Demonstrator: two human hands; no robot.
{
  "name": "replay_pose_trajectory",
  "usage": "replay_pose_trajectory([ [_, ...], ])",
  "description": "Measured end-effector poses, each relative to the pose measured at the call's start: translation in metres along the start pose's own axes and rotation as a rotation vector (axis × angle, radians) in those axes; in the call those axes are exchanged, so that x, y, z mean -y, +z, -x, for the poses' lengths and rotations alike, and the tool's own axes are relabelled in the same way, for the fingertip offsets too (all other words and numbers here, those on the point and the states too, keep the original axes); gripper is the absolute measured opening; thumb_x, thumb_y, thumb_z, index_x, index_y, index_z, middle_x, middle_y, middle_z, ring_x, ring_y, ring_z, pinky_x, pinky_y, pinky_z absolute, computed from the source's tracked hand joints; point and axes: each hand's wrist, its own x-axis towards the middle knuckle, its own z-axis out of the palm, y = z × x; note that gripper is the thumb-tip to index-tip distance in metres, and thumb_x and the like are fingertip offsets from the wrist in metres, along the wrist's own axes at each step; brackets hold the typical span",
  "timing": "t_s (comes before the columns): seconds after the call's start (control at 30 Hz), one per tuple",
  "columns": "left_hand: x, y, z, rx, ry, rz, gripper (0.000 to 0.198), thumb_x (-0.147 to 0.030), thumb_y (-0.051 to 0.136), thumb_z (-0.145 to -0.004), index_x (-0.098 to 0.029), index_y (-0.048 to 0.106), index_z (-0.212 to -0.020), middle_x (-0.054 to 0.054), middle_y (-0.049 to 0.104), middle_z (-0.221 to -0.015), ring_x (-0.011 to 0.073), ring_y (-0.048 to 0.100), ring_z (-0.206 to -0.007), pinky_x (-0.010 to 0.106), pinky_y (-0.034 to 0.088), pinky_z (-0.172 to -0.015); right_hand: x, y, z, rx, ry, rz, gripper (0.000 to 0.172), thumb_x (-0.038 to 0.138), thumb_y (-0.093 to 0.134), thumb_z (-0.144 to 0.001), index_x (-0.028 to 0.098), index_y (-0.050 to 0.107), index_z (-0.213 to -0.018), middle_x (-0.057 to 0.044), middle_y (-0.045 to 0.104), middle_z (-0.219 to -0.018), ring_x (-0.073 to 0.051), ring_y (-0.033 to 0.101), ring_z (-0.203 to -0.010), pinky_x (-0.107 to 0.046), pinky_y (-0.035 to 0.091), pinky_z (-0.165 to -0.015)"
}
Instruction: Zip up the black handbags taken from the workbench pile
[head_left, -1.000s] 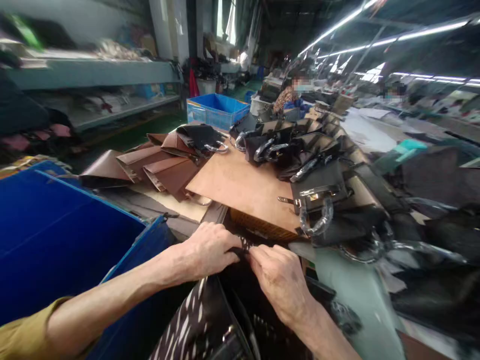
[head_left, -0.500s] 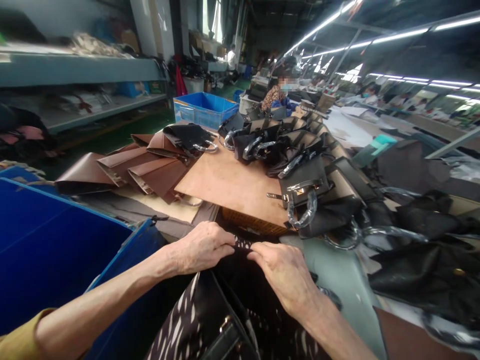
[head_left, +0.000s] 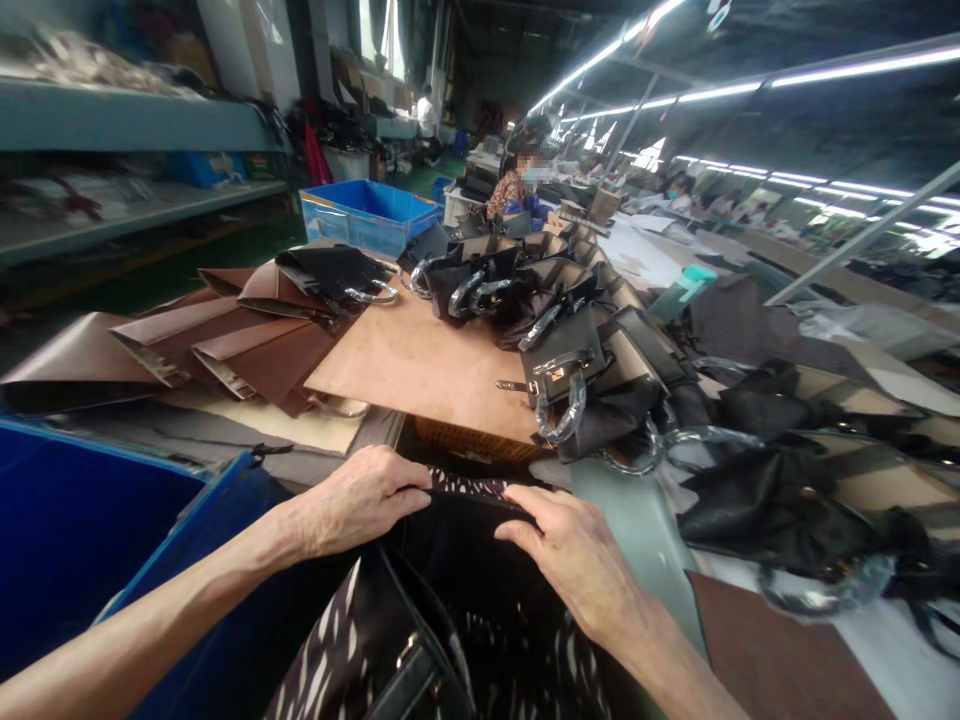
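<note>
A dark bag with a white fleck pattern stands open right below me. My left hand grips the far rim of its opening on the left, fingers curled over the edge. My right hand rests on the same rim to the right, fingers bent over the dark edge. Just beyond the hands a tan board lies on an orange crate.
A blue bin stands at my left. Brown flat bags and several black handbags with wrapped handles cover the table. More dark bags pile at the right. Another blue crate and seated workers are farther back.
My hands have drawn apart along the bag's rim, which is now stretched wider between them. The camera has swung to the right.
</note>
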Motion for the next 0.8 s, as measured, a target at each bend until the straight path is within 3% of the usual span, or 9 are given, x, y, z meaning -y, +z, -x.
replay_pose_trajectory([
  [0.13, 0.000, 0.000, 0.000, -0.001, 0.007, 0.021, 0.021, -0.020, 0.041, -0.083, -0.017, 0.056, -0.068, -0.005, 0.046, -0.056, 0.0074, 0.043, -0.054, 0.019, 0.027, -0.054, 0.011, 0.007, -0.008, -0.030, -0.056, 0.089, 0.007, 0.028, 0.056, -0.081, 0.023, 0.061, -0.079, 0.002, 0.067, -0.074, -0.017, 0.060, -0.070, -0.027, 0.036, -0.064],
  [0.33, 0.006, 0.003, 0.000, 0.018, 0.024, 0.018, 0.021, -0.022, 0.041, -0.084, -0.016, 0.057, -0.071, -0.004, 0.051, -0.061, 0.0085, 0.046, -0.058, 0.020, 0.028, -0.056, 0.019, 0.012, -0.015, -0.048, -0.106, 0.131, 0.017, 0.027, 0.048, -0.086, 0.023, 0.058, -0.073, 0.003, 0.065, -0.070, -0.014, 0.059, -0.066, -0.026, 0.032, -0.061],
  [0.5, 0.015, 0.001, 0.003, 0.030, -0.009, 0.019, 0.027, -0.026, 0.039, -0.085, -0.015, 0.056, -0.068, -0.004, 0.047, -0.058, 0.0081, 0.042, -0.055, 0.020, 0.027, -0.054, -0.010, -0.006, -0.003, 0.019, -0.054, 0.108, 0.024, 0.027, 0.044, -0.088, 0.021, 0.058, -0.069, 0.002, 0.063, -0.066, -0.014, 0.057, -0.064, -0.025, 0.033, -0.058],
  [0.6, 0.020, 0.001, 0.004, 0.029, -0.004, 0.040, 0.027, -0.027, 0.039, -0.085, -0.014, 0.055, -0.068, -0.003, 0.048, -0.061, 0.0086, 0.043, -0.058, 0.020, 0.028, -0.056, -0.029, -0.015, 0.010, 0.047, -0.006, -0.010, 0.022, 0.027, 0.041, -0.089, 0.022, 0.060, -0.078, 0.002, 0.062, -0.072, -0.013, 0.056, -0.066, -0.024, 0.037, -0.060],
  [0.8, 0.020, 0.002, 0.003, 0.051, 0.003, 0.044, 0.029, -0.028, 0.039, -0.086, -0.015, 0.052, -0.064, -0.004, 0.044, -0.058, 0.0084, 0.042, -0.056, 0.020, 0.028, -0.055, -0.036, -0.011, 0.024, 0.013, 0.034, -0.086, 0.022, 0.024, 0.040, -0.088, 0.022, 0.062, -0.089, -0.002, 0.066, -0.084, -0.016, 0.059, -0.074, -0.025, 0.042, -0.064],
])
